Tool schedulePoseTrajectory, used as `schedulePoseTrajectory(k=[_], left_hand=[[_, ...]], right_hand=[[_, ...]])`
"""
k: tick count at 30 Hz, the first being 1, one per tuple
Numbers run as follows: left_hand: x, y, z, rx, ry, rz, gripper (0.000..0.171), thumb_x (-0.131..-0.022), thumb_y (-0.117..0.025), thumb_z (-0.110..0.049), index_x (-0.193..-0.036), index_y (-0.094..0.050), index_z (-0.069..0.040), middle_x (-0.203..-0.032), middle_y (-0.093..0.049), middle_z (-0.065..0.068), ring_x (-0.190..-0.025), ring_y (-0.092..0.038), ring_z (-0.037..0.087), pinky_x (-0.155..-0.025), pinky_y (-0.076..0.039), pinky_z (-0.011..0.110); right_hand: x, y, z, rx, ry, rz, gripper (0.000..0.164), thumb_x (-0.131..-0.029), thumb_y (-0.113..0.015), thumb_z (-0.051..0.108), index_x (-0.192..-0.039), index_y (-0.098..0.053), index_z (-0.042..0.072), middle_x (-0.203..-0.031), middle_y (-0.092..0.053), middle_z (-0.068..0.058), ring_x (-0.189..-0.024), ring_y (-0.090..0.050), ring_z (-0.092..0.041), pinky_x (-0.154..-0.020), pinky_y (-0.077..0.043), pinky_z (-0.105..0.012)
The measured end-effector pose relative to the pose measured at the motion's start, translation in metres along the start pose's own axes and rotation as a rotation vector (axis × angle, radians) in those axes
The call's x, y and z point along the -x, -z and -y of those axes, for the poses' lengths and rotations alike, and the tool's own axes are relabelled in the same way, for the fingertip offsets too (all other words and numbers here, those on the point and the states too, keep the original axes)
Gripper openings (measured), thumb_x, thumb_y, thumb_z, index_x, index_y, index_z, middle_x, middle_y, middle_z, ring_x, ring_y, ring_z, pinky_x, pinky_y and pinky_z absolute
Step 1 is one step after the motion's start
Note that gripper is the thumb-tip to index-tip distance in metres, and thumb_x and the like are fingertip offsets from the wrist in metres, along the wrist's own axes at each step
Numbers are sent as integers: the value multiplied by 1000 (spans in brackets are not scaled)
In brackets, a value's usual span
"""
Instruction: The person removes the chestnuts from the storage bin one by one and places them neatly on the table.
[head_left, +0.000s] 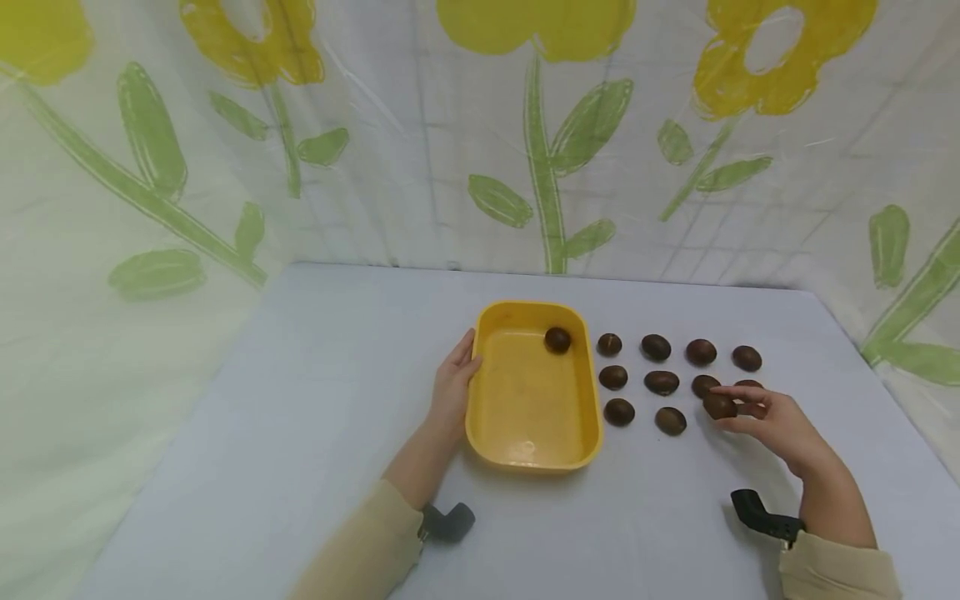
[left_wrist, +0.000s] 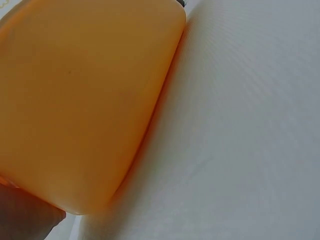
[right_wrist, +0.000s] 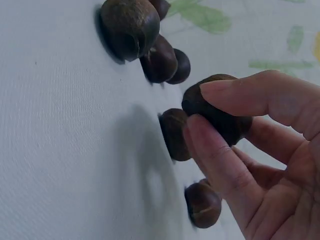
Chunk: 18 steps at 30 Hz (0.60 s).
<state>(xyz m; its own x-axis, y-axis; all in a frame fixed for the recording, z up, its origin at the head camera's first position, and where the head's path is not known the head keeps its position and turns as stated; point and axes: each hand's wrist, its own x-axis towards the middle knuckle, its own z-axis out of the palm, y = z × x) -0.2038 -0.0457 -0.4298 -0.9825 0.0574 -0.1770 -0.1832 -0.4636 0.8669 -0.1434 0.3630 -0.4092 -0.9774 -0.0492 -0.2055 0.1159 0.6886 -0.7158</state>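
Observation:
My right hand [head_left: 776, 425] pinches a dark brown chestnut [right_wrist: 215, 107] between thumb and fingertips, raised over the white table at the right-hand group. Other chestnuts lie in rough rows there, such as one chestnut [head_left: 671, 421] left of the hand and another chestnut [right_wrist: 203, 204] seen past the fingers. With my left hand [head_left: 450, 387] I hold the left rim of a yellow plastic tub [head_left: 525, 400], the thumb over the edge. Inside the tub, a single chestnut [head_left: 557, 339] sits near the far right corner. The left wrist view shows the tub's outer wall [left_wrist: 90, 100] up close.
The white tabletop [head_left: 315, 400] stretches left of the tub and in front of it. Behind stands a pale curtain [head_left: 390, 167] printed with yellow flowers. Each wrist wears a black camera mount, including the right mount [head_left: 765, 517].

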Motion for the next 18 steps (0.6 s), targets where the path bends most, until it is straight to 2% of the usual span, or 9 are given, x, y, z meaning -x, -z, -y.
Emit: schedulePoseTrajectory(k=[2, 4, 13, 16, 18], left_hand=[[0, 0, 0, 11, 4, 2, 51, -97, -36, 1, -146, -27, -7, -155, -22, 5, -144, -20, 17, -119, -20, 33], [0, 1, 0, 11, 5, 1, 51, -97, -36, 1, -147, -27, -7, -155, -22, 5, -144, -19, 18, -119, -20, 34], [-1, 0, 1, 61, 38, 1, 51, -97, -37, 0, -146, -29, -10, -155, -23, 3, -143, -22, 16, -118, -22, 34], [-1, 0, 0, 47, 32, 2, 51, -97, -37, 0, -146, -28, -9, -155, -22, 3, -143, -20, 16, -119, -21, 33], [-1, -1, 0, 37, 33, -6, 51, -97, -38, 0, -146, -28, -9, -155, -23, 3, -143, -20, 15, -119, -20, 32]], right_hand=[[0, -1, -2, 15, -14, 30, 55, -81, -72, 23, -125, -54, -5, -129, -45, -16, -86, -45, 21, -69, -46, -10], [0, -2, -3, 28, -15, 59, 56, -81, -71, 23, -125, -54, -5, -130, -41, -25, -84, -48, 18, -68, -48, -13], [3, -3, -2, 129, 20, 72, 53, -78, -74, 24, -122, -59, -1, -118, -56, -20, -85, -43, 17, -71, -45, -17], [4, -2, -2, 149, 30, 67, 53, -77, -74, 23, -122, -59, 0, -118, -57, -21, -86, -41, 18, -76, -46, -25], [4, -2, -2, 157, 34, 70, 53, -77, -73, 22, -123, -59, -1, -120, -56, -24, -90, -42, 13, -81, -47, -34]])
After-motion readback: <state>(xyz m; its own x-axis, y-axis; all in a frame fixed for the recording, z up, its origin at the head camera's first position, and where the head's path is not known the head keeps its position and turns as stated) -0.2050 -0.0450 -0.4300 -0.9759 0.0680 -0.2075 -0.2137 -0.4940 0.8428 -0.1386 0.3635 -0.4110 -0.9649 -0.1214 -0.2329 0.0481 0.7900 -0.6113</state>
